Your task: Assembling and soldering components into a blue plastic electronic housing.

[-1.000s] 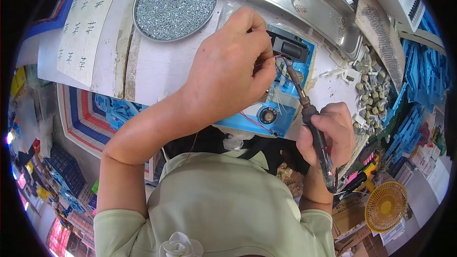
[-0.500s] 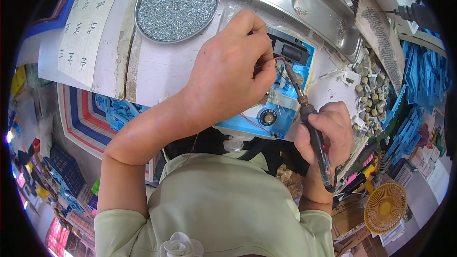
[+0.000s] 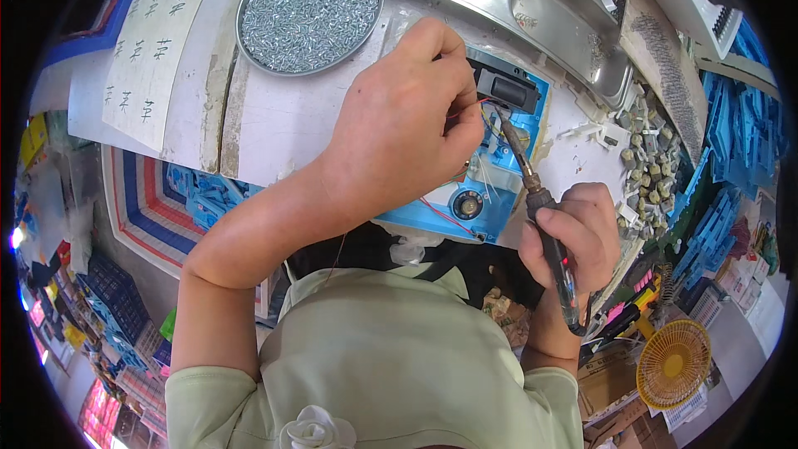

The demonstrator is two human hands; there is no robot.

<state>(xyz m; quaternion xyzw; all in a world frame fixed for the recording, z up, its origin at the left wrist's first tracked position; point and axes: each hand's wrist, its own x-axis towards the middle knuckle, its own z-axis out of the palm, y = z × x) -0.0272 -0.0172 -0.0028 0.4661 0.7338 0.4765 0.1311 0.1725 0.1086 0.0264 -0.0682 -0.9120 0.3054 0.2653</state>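
A blue plastic housing (image 3: 499, 214) lies in front of me with a black rectangular module (image 3: 509, 90), thin wires and a round speaker-like part (image 3: 467, 205) in it. My left hand (image 3: 407, 116) reaches over the housing, thumb and fingers pinched at a thin red wire (image 3: 485, 101) beside the module; the fingertips are partly hidden. My right hand (image 3: 582, 237) is wrapped round the dark handle of a soldering iron (image 3: 549, 241). The iron's tip slants up and left, close to the wires at the module's lower edge; whether it touches them I cannot tell.
Beyond my left hand stands a round tray of small metal pins (image 3: 309, 12). A steel compartment tray (image 3: 573, 25) with springs is at the back right. Small motors (image 3: 648, 158) are heaped on the right, near blue plastic parts (image 3: 744, 116) and a yellow basket (image 3: 673, 363).
The soldering iron has shifted very slightly with my right hand. At the upper right, a dark hanging tool has swung up and left. My left hand stays nearly still.
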